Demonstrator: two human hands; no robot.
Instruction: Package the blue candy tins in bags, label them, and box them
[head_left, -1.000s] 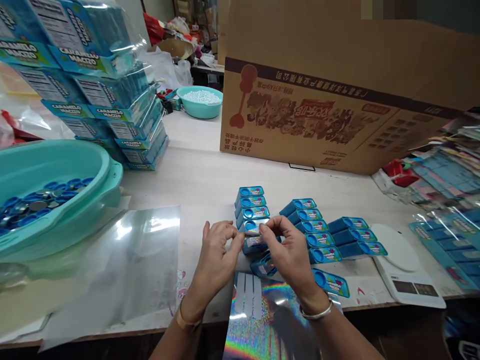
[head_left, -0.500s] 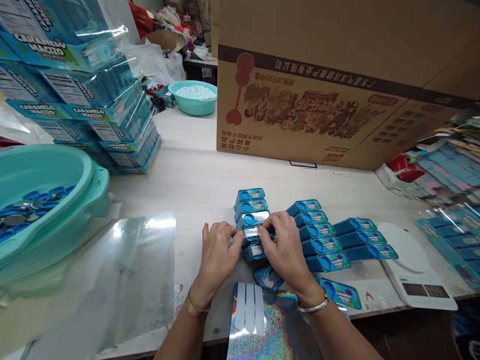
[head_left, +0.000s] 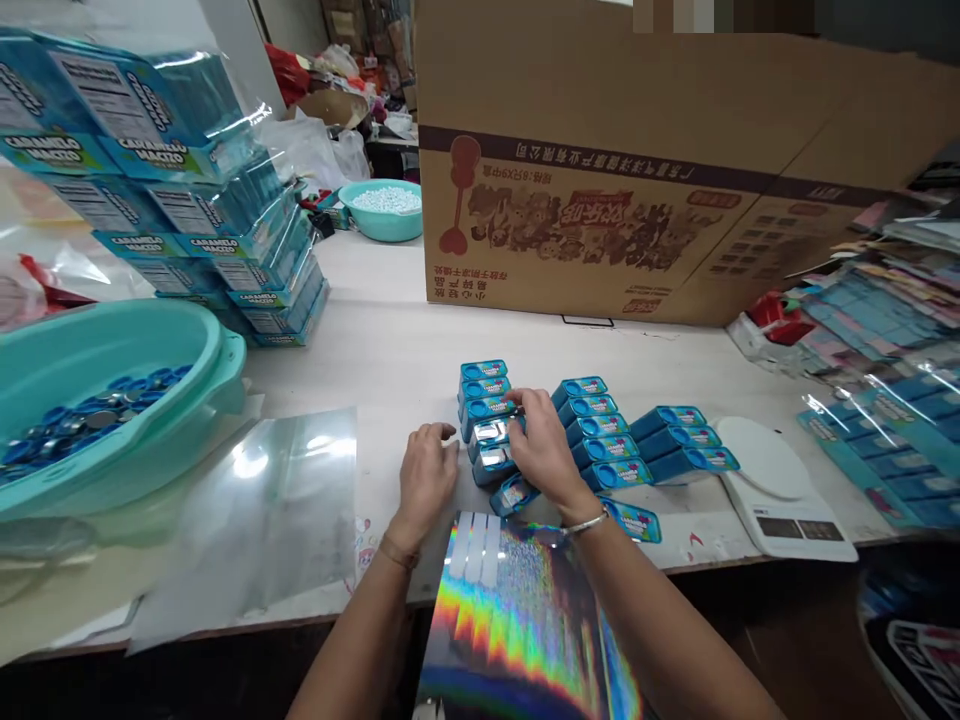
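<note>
Left hand (head_left: 426, 475): just to the left of the column of small blue boxes (head_left: 482, 409), a narrow gap between; fingers curled, thumb and forefinger tips slightly apart.
Right hand (head_left: 541, 448): over the right side of that same column, fingertips at the tops of the third and fourth boxes from the back; I cannot tell whether thumb and forefinger are clamped on anything.
Blue boxes: five one behind another between the hands, the nearer two with shiny silver tops; a tilted box (head_left: 512, 495) lies in front of them, below the right palm.
Other boxes: a middle row (head_left: 600, 426) to the right of the right hand, and a group of three (head_left: 690, 437) beyond it, beside the white scale (head_left: 772, 460).
Rainbow sheet (head_left: 525, 610): in front of the boxes, reaching past the table (head_left: 390, 340) edge, with white strips (head_left: 476, 545) on its far left corner.
Clear sheet (head_left: 277, 510): flat on the table, left of the left hand.
Green basin (head_left: 225, 365): far left, holding blue caps (head_left: 97, 415).
Wrapped packs (head_left: 202, 210): stacked behind the basin.
Cardboard carton (head_left: 600, 210): at the back, its printing upside down.
</note>
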